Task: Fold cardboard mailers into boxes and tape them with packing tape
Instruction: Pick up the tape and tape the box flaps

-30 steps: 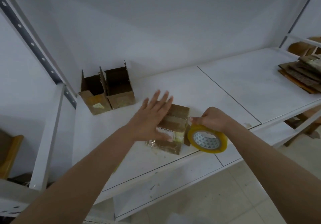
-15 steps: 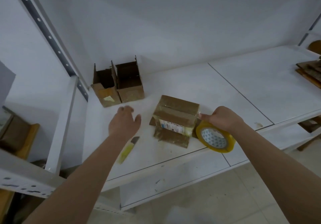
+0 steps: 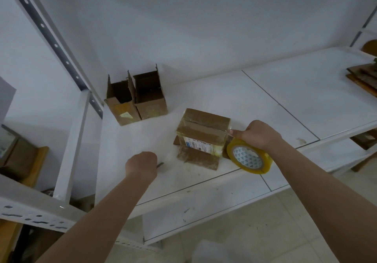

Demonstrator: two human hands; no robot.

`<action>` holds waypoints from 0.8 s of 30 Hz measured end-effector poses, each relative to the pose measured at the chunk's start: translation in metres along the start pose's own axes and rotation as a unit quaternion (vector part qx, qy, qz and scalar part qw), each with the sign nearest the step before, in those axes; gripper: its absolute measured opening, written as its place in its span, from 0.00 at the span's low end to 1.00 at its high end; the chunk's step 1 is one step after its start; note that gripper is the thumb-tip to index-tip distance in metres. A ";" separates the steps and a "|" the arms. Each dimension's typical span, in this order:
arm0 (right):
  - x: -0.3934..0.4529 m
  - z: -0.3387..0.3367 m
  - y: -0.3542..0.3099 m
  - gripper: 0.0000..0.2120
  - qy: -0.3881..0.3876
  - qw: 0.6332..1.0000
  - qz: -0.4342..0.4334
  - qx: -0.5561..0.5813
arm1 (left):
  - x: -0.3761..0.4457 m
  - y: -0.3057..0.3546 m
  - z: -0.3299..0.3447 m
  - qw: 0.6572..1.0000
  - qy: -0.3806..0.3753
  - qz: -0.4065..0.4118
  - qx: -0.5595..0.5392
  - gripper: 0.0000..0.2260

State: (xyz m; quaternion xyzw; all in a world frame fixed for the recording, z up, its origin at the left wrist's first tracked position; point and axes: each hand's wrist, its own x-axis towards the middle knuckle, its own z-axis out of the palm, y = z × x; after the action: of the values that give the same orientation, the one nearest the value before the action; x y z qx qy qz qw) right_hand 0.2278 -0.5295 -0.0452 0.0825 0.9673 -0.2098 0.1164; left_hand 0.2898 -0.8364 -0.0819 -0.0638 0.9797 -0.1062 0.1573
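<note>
Step in hand, as judged: taping of a folded box, at the point of severing the tape.

Cardboard box (image 3: 201,136), folded shut, shipping label on its near face, glossy tape over its top; lay on the white shelf (image 3: 265,99) near the front edge.

Roll of packing tape (image 3: 249,157), yellowish, clear; stood just right of the box, a strip apparently running from it to the box's right edge.

Right hand (image 3: 260,134): curled over the roll, thumb and fingertips pinching the strip at the box corner.

Left hand (image 3: 141,163): closed on a small cutter (image 3: 160,165), of which only a grey tip showed; well apart from the box, to its left.

Two open cardboard boxes (image 3: 136,99), upright, touching, stood behind at the wall. Flat cardboard stack (image 3: 364,77) at far right.

Next move, as judged: bring the blade across to the taut strip between roll and box and cut clear of the pinching fingers.
</note>
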 end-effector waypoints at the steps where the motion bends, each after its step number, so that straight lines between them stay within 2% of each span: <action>1: -0.001 0.000 0.000 0.30 -0.001 1.000 -0.001 0.005 | 0.000 -0.007 0.001 1.000 -0.001 0.023 0.000 0.08; 3: -0.002 -0.001 0.000 0.30 -0.004 1.000 -0.005 0.016 | -0.001 -0.020 0.000 0.997 -0.004 0.072 -0.035 0.06; 5: -0.002 -0.001 0.002 0.30 -0.008 1.000 -0.010 0.022 | -0.001 -0.029 -0.013 0.979 0.003 0.099 -0.176 0.04; 8: -0.002 -0.001 0.004 0.29 -0.019 0.999 -0.014 0.032 | -0.006 -0.019 -0.049 0.898 0.059 0.164 -0.405 0.06; 10: 0.000 -0.002 0.004 0.29 -0.022 0.999 -0.016 0.037 | -0.006 0.005 -0.076 0.848 0.110 0.240 -0.459 0.05; 13: 0.001 -0.002 0.003 0.29 -0.035 0.998 -0.022 0.046 | -0.001 0.057 -0.107 0.796 0.108 0.329 -0.496 0.09; 15: 0.001 -0.003 0.001 0.29 -0.038 0.998 -0.024 0.045 | 0.009 0.090 -0.119 0.787 0.077 0.347 -0.504 0.11; 18: 0.000 -0.010 0.003 0.25 -0.075 0.995 -0.030 0.057 | 0.032 0.115 -0.116 0.807 0.010 0.343 -0.481 0.12; 21: -0.007 -0.023 0.015 0.16 -0.198 0.960 -0.012 0.199 | 0.051 0.121 -0.102 0.813 -0.008 0.324 -0.484 0.14; 22: -0.010 -0.025 0.019 0.13 -0.217 0.948 -0.004 0.235 | 0.054 0.122 -0.098 0.811 -0.003 0.322 -0.489 0.14; 24: -0.011 -0.028 0.025 0.12 -0.183 0.959 -0.003 0.216 | 0.058 0.125 -0.093 0.808 0.005 0.321 -0.495 0.14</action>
State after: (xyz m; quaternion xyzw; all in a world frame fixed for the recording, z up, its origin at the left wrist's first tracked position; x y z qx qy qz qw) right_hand 0.2382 -0.4960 -0.0274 0.0627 0.8615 -0.4254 0.2701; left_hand 0.1941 -0.7065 -0.0409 0.1853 0.8651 0.4492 0.1246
